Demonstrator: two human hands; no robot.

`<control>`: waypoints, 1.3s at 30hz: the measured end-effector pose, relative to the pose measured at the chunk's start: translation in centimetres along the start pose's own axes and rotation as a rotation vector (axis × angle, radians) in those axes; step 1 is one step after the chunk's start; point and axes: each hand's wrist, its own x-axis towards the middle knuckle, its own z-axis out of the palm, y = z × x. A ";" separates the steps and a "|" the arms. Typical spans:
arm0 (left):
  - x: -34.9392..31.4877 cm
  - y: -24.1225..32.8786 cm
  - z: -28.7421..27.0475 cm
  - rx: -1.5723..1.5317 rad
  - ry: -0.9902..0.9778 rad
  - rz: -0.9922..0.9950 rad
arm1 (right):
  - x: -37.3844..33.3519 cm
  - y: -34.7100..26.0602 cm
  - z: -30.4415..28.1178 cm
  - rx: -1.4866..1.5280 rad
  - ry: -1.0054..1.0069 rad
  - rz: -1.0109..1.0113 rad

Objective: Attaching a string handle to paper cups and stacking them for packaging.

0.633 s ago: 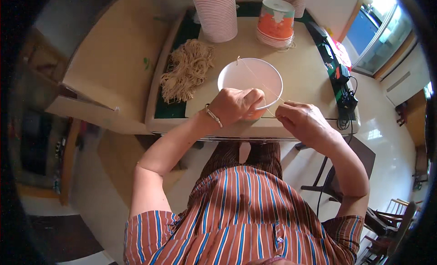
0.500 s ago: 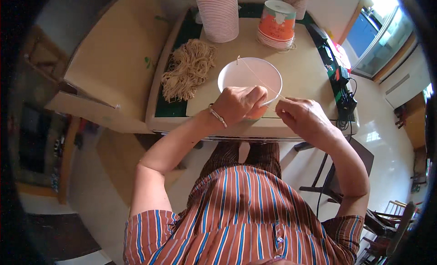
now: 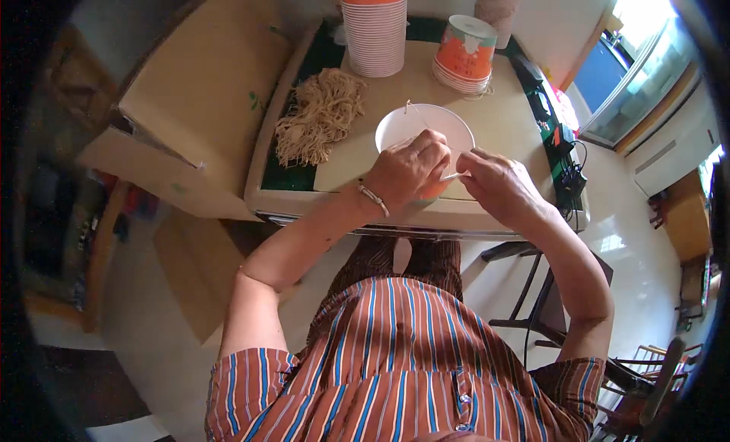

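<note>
Paper tub: orange-sided [image 3: 432,190], standing upright at the centre of the frame, near the front edge of the surface [image 3: 275,202]; its round mouth faces up, showing a smooth white inner wall.
Cord: thin and pale [image 3: 408,104], fastened at the tub's far rim and running across the mouth to both hands.
Left hand: [image 3: 414,165] at the tub's near rim, fingers curled in and thumb pressed to the forefinger, the grip drawn closed on the cord.
Right hand: [image 3: 496,185] just right of the tub, grip narrowed to a pinch on the cord, fingertips close to the left hand's.
Tall stack: many nested tubs [image 3: 374,38], upside down, at upper centre, pale rims layered below an orange top.
Short stack: orange and green tubs [image 3: 465,54], inverted, to its right, rims at the bottom.
Twine bundle: loose beige strands [image 3: 321,117] heaped left of the tub.
Cardboard box: large, flaps spread [image 3: 199,92], upper left; contents hidden.
Black cables: bunched [image 3: 569,182] along the surface's right edge.
</note>
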 end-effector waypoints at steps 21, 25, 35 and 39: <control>2.1 -2.1 0.0 -0.300 -0.228 -0.078 | 0.7 -0.3 0.4 -0.720 -0.127 -0.387; 2.1 -2.3 0.3 -0.269 -0.245 -0.038 | 0.7 -0.6 0.5 -0.851 -0.194 -0.361; 0.3 0.6 0.4 -0.168 -0.177 -0.332 | 1.3 -0.7 0.6 -0.875 -0.266 -0.252; -1.4 0.5 0.5 0.040 -0.227 -0.171 | 1.0 -0.4 0.2 -0.762 -0.248 -0.175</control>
